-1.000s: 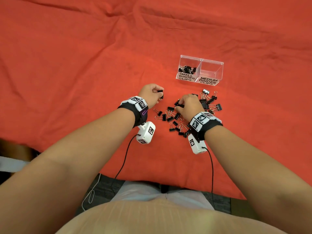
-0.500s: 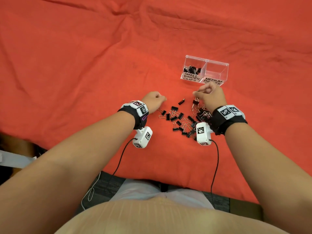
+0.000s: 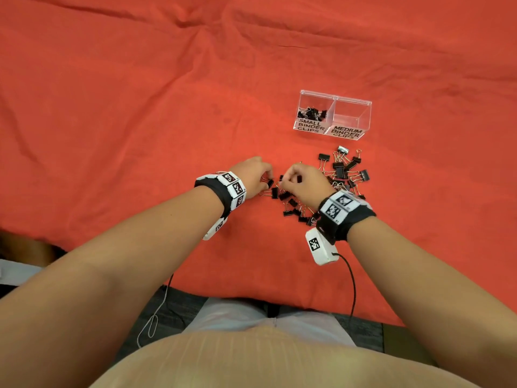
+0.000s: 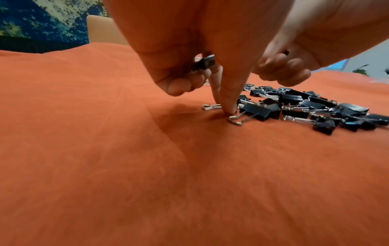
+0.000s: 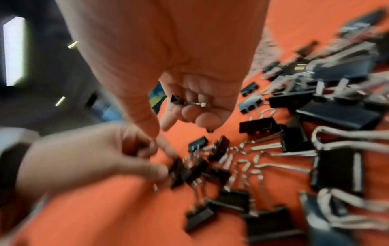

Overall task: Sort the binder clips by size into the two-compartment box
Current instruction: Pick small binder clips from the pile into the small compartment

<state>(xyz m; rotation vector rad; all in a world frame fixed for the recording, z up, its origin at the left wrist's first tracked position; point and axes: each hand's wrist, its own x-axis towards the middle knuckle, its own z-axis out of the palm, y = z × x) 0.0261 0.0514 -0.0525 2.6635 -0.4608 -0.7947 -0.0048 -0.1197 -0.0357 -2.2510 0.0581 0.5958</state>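
Observation:
Black binder clips of two sizes lie heaped on the red cloth. The clear two-compartment box stands behind them. Its left side, labelled SMALL, holds several small clips; its right side, labelled MEDIUM, holds none. My left hand is at the heap's left edge. It keeps a small clip tucked under its curled fingers, while thumb and forefinger touch down beside a clip's wire handle. My right hand hovers close by, with a small clip under its curled fingers.
The red cloth covers the whole work surface and is wrinkled at the back. Its near edge falls off just before my lap. Wrist cameras and their cables hang below both wrists.
My right hand went from the heap up to the front of the box and has come back to the heap's left edge. The left hand stayed beside the heap and lowered its fingertips.

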